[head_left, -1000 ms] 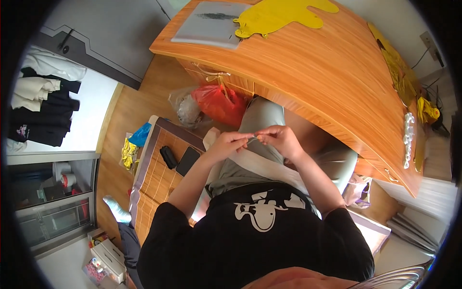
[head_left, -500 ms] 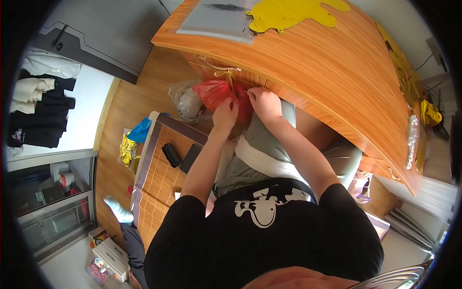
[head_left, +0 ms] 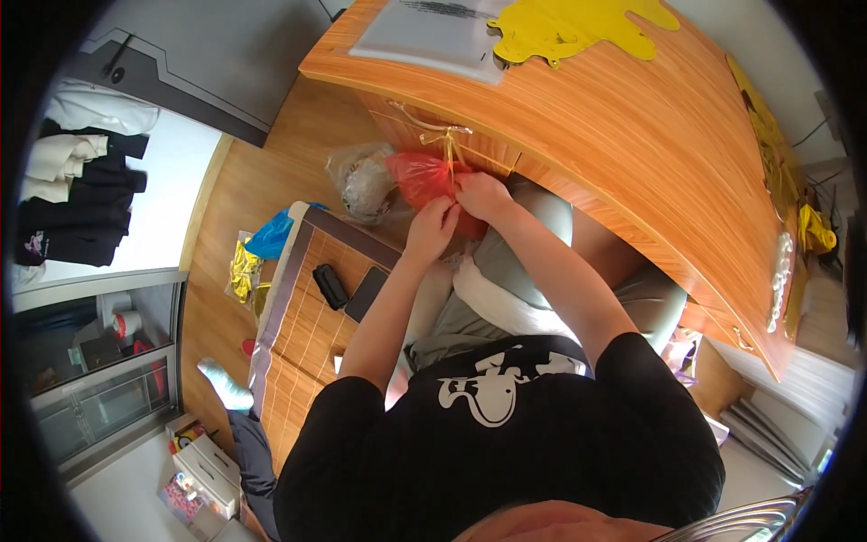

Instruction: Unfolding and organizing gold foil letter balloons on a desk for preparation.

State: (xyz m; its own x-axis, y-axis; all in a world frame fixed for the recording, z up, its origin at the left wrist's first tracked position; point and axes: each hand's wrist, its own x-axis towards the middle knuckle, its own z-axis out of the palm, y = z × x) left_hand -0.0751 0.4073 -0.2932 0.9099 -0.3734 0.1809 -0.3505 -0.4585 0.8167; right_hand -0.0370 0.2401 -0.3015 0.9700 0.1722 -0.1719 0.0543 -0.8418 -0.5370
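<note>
A red plastic bag hangs at the drawer front of the wooden desk, just under a gold ribbon tied at a curved drawer handle. My left hand has its fingers closed at the bag's near side. Beside it, my right hand is closed on the gathered red plastic below the ribbon. The two sets of fingertips almost meet, and they hide the exact spot that they grip. A clear plastic bag with pale, crumpled contents sits left of the red one.
The desk overhangs my knees, with a yellow cut-out sheet and a clear folder on top. A mat-covered seat at left holds a black case and a phone. Another person's foot shows at lower left.
My right hand has moved down and left, closer to my left hand, on the red bag. The whole view has shifted slightly, so the desk sits further right.
</note>
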